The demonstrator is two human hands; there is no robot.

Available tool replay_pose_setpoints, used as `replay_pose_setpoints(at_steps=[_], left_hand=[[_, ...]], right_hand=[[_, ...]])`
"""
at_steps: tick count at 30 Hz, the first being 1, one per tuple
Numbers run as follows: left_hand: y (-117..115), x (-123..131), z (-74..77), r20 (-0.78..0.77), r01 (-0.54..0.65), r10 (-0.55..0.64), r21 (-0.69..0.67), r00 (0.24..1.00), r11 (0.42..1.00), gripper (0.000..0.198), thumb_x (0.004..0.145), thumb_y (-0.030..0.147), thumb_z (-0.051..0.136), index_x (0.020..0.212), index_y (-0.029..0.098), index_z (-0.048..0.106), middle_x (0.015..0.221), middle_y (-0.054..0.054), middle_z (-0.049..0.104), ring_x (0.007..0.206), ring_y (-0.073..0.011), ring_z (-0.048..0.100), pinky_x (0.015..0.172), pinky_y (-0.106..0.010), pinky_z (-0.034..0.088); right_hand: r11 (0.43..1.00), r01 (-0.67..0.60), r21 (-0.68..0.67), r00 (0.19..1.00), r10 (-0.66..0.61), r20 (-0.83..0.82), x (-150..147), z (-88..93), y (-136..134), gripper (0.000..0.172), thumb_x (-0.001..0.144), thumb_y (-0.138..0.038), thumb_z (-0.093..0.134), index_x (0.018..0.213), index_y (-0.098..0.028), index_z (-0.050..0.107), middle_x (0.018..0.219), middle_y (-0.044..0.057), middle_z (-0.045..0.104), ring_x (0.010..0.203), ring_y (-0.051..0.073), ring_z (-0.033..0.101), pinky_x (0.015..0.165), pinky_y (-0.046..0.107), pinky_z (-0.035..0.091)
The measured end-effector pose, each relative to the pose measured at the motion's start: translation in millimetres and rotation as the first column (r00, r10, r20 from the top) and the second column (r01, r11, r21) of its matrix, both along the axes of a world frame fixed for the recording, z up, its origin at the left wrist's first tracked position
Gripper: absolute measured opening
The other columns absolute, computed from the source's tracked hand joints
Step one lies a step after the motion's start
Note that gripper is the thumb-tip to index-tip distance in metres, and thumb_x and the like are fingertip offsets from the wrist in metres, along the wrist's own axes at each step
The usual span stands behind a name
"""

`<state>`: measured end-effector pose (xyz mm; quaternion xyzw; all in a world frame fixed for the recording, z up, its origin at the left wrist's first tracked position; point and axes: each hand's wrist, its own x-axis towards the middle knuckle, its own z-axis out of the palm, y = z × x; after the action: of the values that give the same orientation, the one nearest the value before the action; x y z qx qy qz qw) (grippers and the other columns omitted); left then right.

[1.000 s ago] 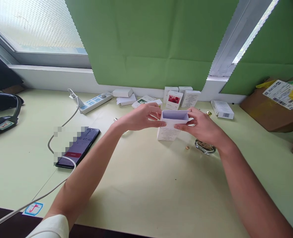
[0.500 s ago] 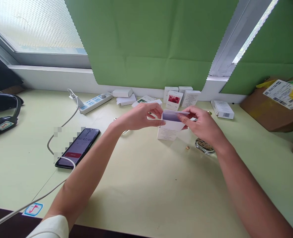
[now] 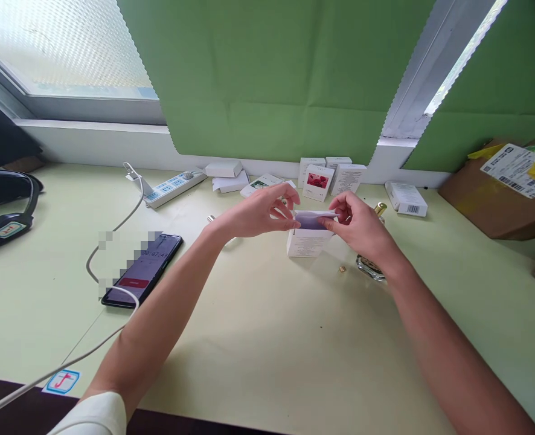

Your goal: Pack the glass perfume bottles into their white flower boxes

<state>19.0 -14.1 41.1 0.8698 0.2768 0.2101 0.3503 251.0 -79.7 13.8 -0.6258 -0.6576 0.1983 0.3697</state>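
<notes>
Now gripping with left hand [image 3: 270, 211] a smooth, rectangular white card box [image 3: 307, 244], upright on the table [image 3: 267, 338], with print too small to read; pinching its lilac flap [image 3: 310, 222] with right hand [image 3: 355, 225].

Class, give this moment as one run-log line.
white box: upright on table | left hand: at its top left | right hand: touching its top right

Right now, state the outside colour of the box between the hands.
The box is white outside, with faint print; best in the head view.
</notes>
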Motion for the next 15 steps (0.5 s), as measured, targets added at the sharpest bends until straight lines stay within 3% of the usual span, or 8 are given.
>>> replay_pose_setpoints(at_steps=[3, 9, 15], left_hand=[[3, 2, -7.6, -0.074, 0.01, -0.012, -0.026, 0.997, 1.0, 0.042, 0.084, 0.042, 0.063, 0.121, 0.024, 0.052, 0.127, -0.008, 0.053, 0.1, -0.0151, 0.062, 0.08, -0.028, 0.055], [0, 5, -8.8, -0.224, -0.032, 0.021, -0.045, 0.974, 0.998, 0.04, 0.09, 0.042, 0.053, 0.127, 0.028, 0.053, 0.121, -0.004, 0.058, 0.109, -0.0185, 0.057, 0.077, -0.026, 0.049], [-6, 5, -2.9, -0.272, -0.088, 0.062, -0.083, 0.96, 0.993, 0.039, 0.091, 0.043, 0.049, 0.128, 0.03, 0.053, 0.118, -0.004, 0.059, 0.1, -0.0175, 0.059, 0.069, -0.023, 0.044]], right_hand=[[1.0, 0.022, 0.013, 0.999, -0.023, 0.039, -3, -6.1, 4, 0.027, 0.078, -0.042, 0.07, 0.092, -0.026, 0.054, 0.074, -0.004, 0.043, 0.065, 0.014, 0.042, 0.056, 0.028, 0.034], [0.998, 0.063, -0.018, 0.997, -0.062, 0.039, -9, -19.6, 10, 0.028, 0.077, -0.044, 0.07, 0.095, -0.025, 0.058, 0.084, -0.002, 0.046, 0.069, 0.014, 0.044, 0.059, 0.027, 0.034], [0.998, -0.055, -0.043, 0.998, 0.054, -0.023, 1, -13.6, 8, 0.034, 0.08, -0.052, 0.066, 0.101, -0.026, 0.063, 0.091, 0.0, 0.05, 0.074, 0.015, 0.049, 0.065, 0.029, 0.041]])
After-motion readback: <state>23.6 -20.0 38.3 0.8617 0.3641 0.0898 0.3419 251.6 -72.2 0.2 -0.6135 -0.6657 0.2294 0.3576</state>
